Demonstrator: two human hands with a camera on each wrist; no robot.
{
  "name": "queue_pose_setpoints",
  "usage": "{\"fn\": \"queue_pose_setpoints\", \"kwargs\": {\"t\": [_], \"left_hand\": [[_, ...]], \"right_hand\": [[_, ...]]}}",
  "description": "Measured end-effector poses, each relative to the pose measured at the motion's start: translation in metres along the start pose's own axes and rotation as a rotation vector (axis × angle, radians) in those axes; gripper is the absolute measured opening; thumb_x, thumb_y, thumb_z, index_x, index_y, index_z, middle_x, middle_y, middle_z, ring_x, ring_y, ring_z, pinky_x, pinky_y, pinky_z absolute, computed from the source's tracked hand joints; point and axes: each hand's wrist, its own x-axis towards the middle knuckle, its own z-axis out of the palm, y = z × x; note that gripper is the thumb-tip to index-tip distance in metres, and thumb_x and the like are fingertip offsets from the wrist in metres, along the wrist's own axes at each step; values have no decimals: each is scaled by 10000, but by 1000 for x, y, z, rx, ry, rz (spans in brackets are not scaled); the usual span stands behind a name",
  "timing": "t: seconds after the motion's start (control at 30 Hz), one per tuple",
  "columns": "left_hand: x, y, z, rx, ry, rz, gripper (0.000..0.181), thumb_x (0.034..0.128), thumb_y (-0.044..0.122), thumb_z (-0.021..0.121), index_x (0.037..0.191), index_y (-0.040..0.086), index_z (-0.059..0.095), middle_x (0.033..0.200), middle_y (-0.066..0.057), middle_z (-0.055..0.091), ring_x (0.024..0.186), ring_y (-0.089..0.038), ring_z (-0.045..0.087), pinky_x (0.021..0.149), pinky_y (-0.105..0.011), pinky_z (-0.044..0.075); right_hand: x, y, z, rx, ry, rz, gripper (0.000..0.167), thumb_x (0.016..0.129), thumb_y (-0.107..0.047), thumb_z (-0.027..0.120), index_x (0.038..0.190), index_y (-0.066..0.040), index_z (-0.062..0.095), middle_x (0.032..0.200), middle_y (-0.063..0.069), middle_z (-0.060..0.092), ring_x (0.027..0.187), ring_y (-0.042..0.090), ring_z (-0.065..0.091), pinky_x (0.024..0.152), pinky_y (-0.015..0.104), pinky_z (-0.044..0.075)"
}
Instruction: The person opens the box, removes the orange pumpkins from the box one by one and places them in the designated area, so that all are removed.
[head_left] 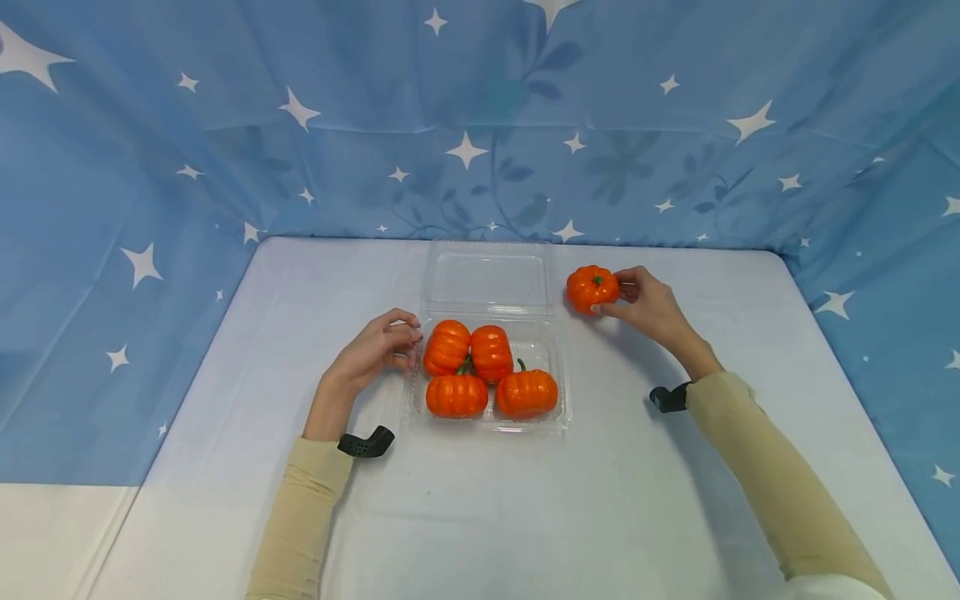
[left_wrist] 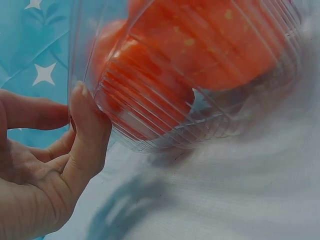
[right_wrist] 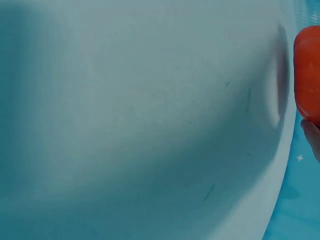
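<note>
A small orange toy pumpkin (head_left: 592,287) is held between the thumb and fingers of my right hand (head_left: 648,308), to the right of a clear plastic clamshell box. In the right wrist view, only part of that pumpkin (right_wrist: 307,75) and a fingertip (right_wrist: 311,135) show at the right edge. My left hand (head_left: 375,350) pinches the left rim of the box (head_left: 495,427); thumb and finger meet on the edge in the left wrist view (left_wrist: 75,135). Several orange pumpkins (head_left: 491,354) lie inside the base, and the right part of its back row shows bare plastic.
The box's lid (head_left: 491,279) lies folded back, flat on the white table (head_left: 480,517). A blue curtain with white stars (head_left: 465,150) hangs along the table's back and sides. Black cameras (head_left: 367,443) are strapped at both wrists.
</note>
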Motion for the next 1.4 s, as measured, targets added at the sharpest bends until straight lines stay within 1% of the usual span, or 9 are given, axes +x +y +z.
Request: {"fn": "queue_pose_setpoints", "kwargs": {"t": [0.13, 0.27, 0.4, 0.57, 0.77, 0.9, 1.13, 1.23, 1.4], "left_hand": [[-1, -1, 0, 6, -7, -1, 271, 1047, 66, 507, 1261, -71, 411, 740, -34, 587, 589, -152, 570, 550, -263, 542], [-2, 1, 1, 8, -14, -2, 233, 1046, 74, 516, 1235, -31, 428, 736, -42, 578, 591, -159, 563, 551, -266, 537], [-1, 2, 1, 8, -14, 0, 200, 1045, 86, 519, 1207, 2, 437, 731, -42, 568, 591, -161, 557, 553, -269, 531], [0, 2, 4, 10, -12, 6, 202, 1042, 82, 510, 1206, -7, 434, 730, -41, 557, 585, -163, 551, 548, -270, 525], [1, 1, 5, -3, -7, 6, 215, 1043, 67, 495, 1220, -33, 426, 742, -42, 570, 587, -164, 557, 552, -269, 535], [0, 2, 4, -11, -3, -2, 222, 1044, 58, 489, 1230, -43, 420, 751, -42, 585, 592, -162, 567, 557, -275, 538], [-1, 4, 4, -6, -7, -8, 193, 1057, 69, 481, 1217, -19, 421, 756, -41, 569, 587, -164, 568, 561, -277, 533], [-1, 3, 4, -2, -7, -9, 229, 1057, 72, 484, 1240, -44, 409, 770, -47, 564, 591, -163, 567, 566, -275, 537], [0, 1, 2, 10, -6, -11, 229, 1060, 84, 491, 1235, -40, 411, 778, -46, 560, 603, -160, 570, 576, -274, 540]], "right_hand": [[7, 3, 3, -7, 2, 23, 726, 922, -288, 768, 1439, 59, 394, 1485, 292, 471, 1373, 448, 497, 1105, 561, 457], [12, 5, 6, 3, 12, 35, 746, 913, -299, 782, 1441, 55, 392, 1488, 286, 473, 1380, 440, 495, 1113, 557, 451], [17, 7, 7, 19, 15, 27, 782, 915, -286, 789, 1487, 42, 367, 1516, 283, 446, 1390, 442, 484, 1123, 556, 438], [15, 8, 6, 21, -4, 22, 830, 938, -270, 761, 1564, 26, 304, 1575, 286, 387, 1407, 455, 464, 1126, 567, 428], [13, 8, 5, -4, -64, 7, 943, 952, -337, 745, 1620, 10, 176, 1629, 279, 308, 1420, 475, 439, 1140, 584, 405], [10, 6, 5, -16, -74, 2, 973, 953, -343, 740, 1627, 6, 132, 1619, 293, 314, 1419, 481, 437, 1131, 585, 415], [-9, -1, 1, -21, -54, 43, 915, 959, -346, 725, 1619, -18, 183, 1622, 274, 314, 1431, 481, 416, 1099, 601, 441], [-21, -5, -1, -22, -51, 30, 884, 961, -368, 719, 1604, -5, 231, 1607, 280, 339, 1413, 487, 434, 1094, 604, 447], [-42, -18, -3, -41, -38, -17, 810, 962, -406, 713, 1557, 4, 345, 1547, 285, 426, 1372, 493, 482, 1074, 608, 464]]}}
